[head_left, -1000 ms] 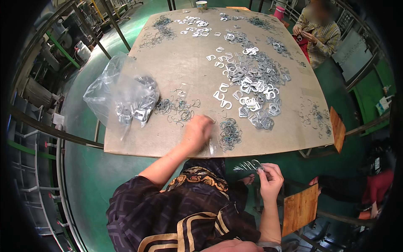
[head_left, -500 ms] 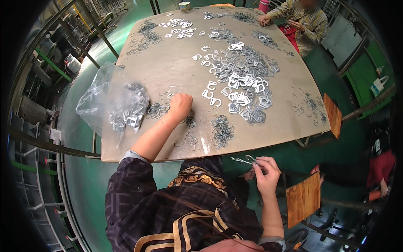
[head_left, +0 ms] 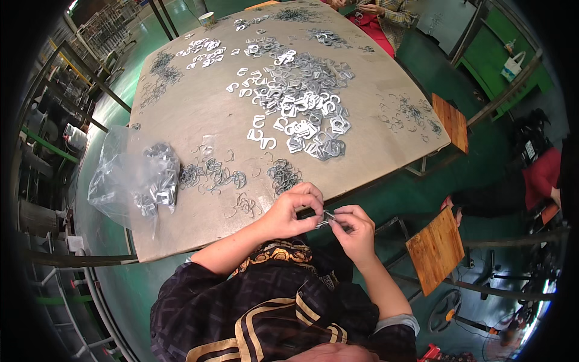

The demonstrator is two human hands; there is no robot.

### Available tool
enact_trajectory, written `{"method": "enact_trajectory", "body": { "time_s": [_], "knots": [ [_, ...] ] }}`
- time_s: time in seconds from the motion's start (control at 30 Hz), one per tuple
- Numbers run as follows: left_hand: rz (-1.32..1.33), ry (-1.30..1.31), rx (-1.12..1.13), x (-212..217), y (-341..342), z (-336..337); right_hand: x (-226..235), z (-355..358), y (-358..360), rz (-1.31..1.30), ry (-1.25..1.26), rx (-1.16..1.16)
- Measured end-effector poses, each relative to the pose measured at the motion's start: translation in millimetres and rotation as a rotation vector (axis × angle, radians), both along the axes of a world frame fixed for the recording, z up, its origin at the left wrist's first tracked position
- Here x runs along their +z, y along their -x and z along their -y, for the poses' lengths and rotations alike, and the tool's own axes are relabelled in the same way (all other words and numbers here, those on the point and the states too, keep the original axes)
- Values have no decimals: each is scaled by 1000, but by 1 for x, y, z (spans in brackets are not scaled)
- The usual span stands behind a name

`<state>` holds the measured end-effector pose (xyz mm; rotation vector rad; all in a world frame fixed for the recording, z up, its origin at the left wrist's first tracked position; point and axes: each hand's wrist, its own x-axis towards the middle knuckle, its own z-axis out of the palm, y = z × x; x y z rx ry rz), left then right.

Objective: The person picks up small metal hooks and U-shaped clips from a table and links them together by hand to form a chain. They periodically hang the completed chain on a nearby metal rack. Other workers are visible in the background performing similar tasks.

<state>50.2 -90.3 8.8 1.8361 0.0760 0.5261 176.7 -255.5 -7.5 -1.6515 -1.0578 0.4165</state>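
Just past the table's near edge my two hands meet in front of me. My right hand is closed in a pinch on a small bunch of silvery metal hooks. My left hand is pinched at the other end of the bunch; whatever its fingertips hold is too small to make out. On the table beyond them lies a pile of dark bent wire rings. A looser pile of wire rings spreads to its left. Farther back is a large heap of flat silvery metal hooks.
A clear plastic bag of metal pieces sits at the table's left edge. Wooden stools stand right of me and by the table. A person in a checked shirt sits at the far side; another is at right.
My left hand has left the wire pile on the table and come back to my right hand. My right hand has moved slightly left. The view has shifted to the right.
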Motion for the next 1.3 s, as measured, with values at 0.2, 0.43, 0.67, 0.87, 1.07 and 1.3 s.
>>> {"method": "enact_trajectory", "body": {
  "time_s": [0.2,0.43,0.67,0.87,1.07,1.3],
  "knots": [
    [22,-99,100,-9,-11,18,3,5,1,66,-1,-21],
    [11,102,50,-23,-7,32,0,3,-28,39,-80,86],
    [42,-117,13,-21,-8,37,-53,-72,-88,430,137,-128],
    [64,-137,36,-30,-4,36,-76,-145,-106,750,420,2],
    [53,-88,72,-37,0,31,-45,-160,-121,720,525,76],
    [38,-81,71,-45,-1,32,-38,-143,-128,605,238,-166]
  ]
}}
